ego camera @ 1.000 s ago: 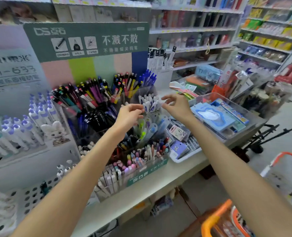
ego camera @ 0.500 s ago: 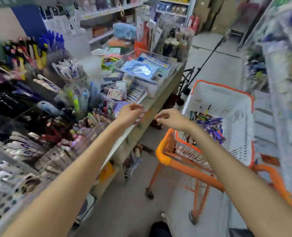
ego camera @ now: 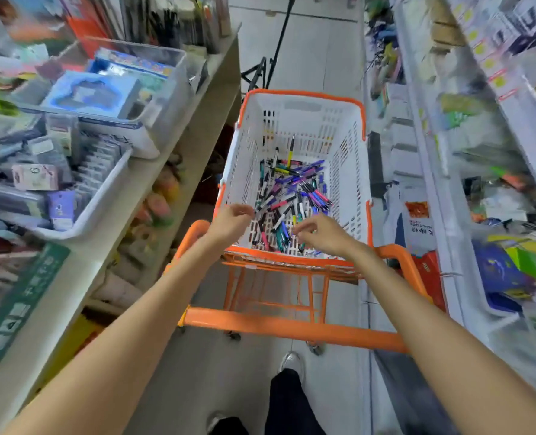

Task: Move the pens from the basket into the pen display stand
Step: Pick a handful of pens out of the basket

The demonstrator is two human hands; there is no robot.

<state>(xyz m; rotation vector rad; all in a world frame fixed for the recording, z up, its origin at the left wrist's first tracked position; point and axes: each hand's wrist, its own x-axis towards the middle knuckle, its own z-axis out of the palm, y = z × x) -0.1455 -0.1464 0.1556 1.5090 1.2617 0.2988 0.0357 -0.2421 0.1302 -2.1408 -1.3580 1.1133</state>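
A white basket (ego camera: 348, 146) with an orange rim sits on an orange cart in the aisle. Several pens (ego camera: 294, 189) in purple, pink, black and green lie heaped on its floor. My left hand (ego camera: 232, 219) hovers over the basket's near left corner, fingers loosely curled and holding nothing. My right hand (ego camera: 320, 232) hangs just above the nearest pens, fingers loosely curled, empty. The pen display stand is out of view, off to the left.
A counter (ego camera: 197, 120) on the left carries clear bins (ego camera: 153, 98) of stationery. Shelves (ego camera: 467, 189) of goods line the right side. The orange cart handle (ego camera: 291, 329) crosses in front of me. A black tripod (ego camera: 269, 67) stands beyond the basket.
My view has swung right from the pen stand to the basket. Both hands left the display and now hang over the pens in the basket.
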